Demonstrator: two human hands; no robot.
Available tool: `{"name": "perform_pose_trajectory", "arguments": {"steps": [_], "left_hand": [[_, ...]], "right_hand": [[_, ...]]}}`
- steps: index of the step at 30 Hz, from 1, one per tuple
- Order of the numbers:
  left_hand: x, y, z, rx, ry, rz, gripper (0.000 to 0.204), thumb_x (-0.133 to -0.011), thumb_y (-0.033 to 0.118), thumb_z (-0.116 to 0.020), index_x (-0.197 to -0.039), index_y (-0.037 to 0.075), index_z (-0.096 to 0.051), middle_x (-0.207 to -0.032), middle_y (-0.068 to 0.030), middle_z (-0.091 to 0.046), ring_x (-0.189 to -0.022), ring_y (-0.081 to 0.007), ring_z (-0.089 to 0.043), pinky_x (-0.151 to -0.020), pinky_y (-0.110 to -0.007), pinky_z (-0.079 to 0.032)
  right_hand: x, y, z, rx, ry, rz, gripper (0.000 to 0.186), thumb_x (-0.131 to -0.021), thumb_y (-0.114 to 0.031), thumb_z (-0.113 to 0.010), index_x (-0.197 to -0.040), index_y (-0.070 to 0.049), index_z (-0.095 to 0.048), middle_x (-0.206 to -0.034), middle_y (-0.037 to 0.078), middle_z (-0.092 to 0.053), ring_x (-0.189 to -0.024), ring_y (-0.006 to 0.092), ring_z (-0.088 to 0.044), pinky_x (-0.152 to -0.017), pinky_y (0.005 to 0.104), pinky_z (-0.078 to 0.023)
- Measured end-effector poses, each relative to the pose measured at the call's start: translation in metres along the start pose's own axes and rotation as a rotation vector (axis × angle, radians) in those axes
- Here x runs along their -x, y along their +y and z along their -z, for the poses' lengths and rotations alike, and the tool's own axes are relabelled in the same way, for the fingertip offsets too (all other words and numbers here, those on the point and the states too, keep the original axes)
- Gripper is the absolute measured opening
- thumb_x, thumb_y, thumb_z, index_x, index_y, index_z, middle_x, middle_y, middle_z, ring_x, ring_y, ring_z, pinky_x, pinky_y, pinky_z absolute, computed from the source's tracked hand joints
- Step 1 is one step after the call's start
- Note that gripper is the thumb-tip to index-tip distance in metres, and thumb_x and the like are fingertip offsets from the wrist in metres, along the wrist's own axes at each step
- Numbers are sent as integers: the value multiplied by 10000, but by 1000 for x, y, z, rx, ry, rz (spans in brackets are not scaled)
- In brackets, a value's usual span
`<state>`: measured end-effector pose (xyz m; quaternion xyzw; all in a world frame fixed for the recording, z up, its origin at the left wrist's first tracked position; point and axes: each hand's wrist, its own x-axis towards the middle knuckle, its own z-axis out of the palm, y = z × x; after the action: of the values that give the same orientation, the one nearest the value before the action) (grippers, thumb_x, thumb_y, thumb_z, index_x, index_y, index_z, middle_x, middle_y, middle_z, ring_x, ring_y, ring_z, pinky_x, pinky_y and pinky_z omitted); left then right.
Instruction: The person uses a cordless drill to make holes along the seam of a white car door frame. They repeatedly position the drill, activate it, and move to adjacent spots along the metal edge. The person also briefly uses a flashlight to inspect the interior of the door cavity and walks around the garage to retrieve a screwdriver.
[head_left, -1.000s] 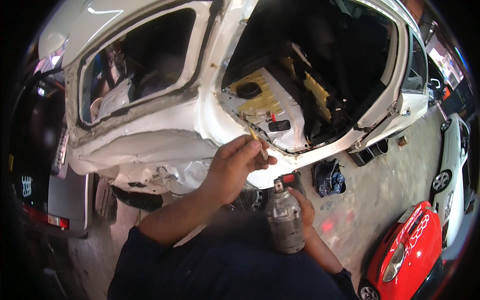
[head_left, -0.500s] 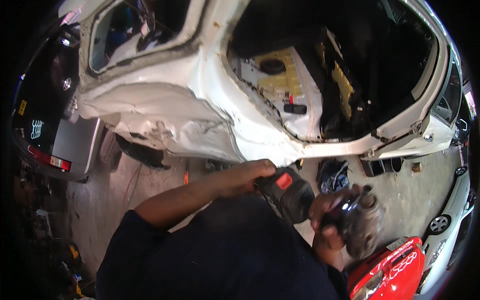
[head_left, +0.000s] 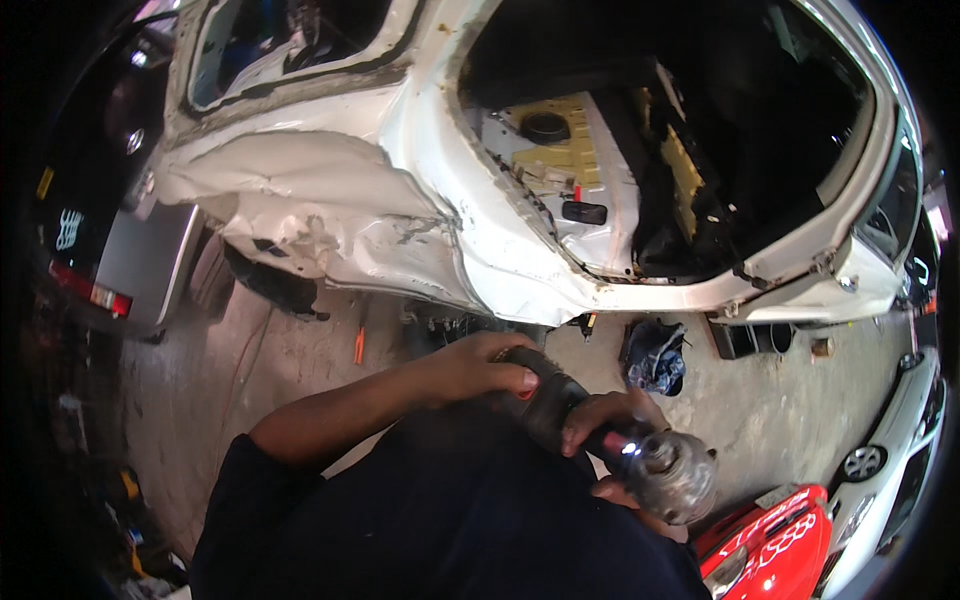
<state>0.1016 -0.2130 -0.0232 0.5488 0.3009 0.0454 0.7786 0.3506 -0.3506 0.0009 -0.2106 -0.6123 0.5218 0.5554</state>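
Observation:
My left hand (head_left: 488,363) grips the black battery pack (head_left: 550,408) of a cordless impact wrench, its thumb over a red part. My right hand (head_left: 595,418) is wrapped round the wrench by its handle, below the scuffed metal head (head_left: 675,478), where a small light is lit. Both hands are low in view, against my dark shirt (head_left: 430,510). Above them stands a white car body (head_left: 500,268) with a crumpled rear quarter panel (head_left: 335,250) and an open rear hatch opening, through which a yellow and white floor pan (head_left: 555,150) shows.
A dark car (head_left: 150,250) with a silver panel stands at left. A red car (head_left: 770,545) and a white car (head_left: 860,480) are at lower right. On the concrete floor lie a crumpled dark blue bundle (head_left: 655,355), a black plastic part (head_left: 740,338) and an orange item (head_left: 359,343).
My left hand came down from the car opening, where it held a small yellowish item, onto the wrench's battery pack. The wrench has tipped over in my right hand. The view has shifted.

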Motion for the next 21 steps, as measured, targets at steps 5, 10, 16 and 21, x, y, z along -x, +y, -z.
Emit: {"name": "perform_pose_trajectory", "arguments": {"steps": [5,10,16,21], "left_hand": [[13,-22,7,-118,-38,-145,549,-959,362,-764,-1377,26,-650,-1193,-75,-717,-1119,-155,-658,-954,-332,-541],[26,-41,-3,-195,127,-113,544,-946,350,-770,-1359,13,-660,-1176,-106,-740,-1100,-168,-688,-970,-339,-545],[-1,-30,-11,-194,319,-54,508,-937,299,-796,-1318,-14,-671,-1159,-124,-749,-1040,-164,-704,-923,-339,-571],[-70,-13,-11,-165,405,52,462,-937,248,-796,-1306,-1,-674,-1107,-90,-752,-988,-142,-694,-889,-322,-574]], "right_hand": [[19,17,-36,427,342,0,1067,-840,-299,-943,-1661,-41,-313,-1397,213,-576,-1310,306,-572,-1097,451,-479],[31,36,-46,85,504,-350,851,-856,-290,-920,-1548,-4,-516,-1540,169,-548,-1400,299,-535,-1186,454,-423],[30,69,-11,-220,666,-510,621,-902,-180,-831,-1435,21,-584,-1469,214,-621,-1391,313,-577,-1204,455,-430],[29,105,77,-76,555,-502,421,-930,-16,-757,-1334,10,-640,-1396,212,-683,-1313,324,-643,-1167,444,-475]]}}
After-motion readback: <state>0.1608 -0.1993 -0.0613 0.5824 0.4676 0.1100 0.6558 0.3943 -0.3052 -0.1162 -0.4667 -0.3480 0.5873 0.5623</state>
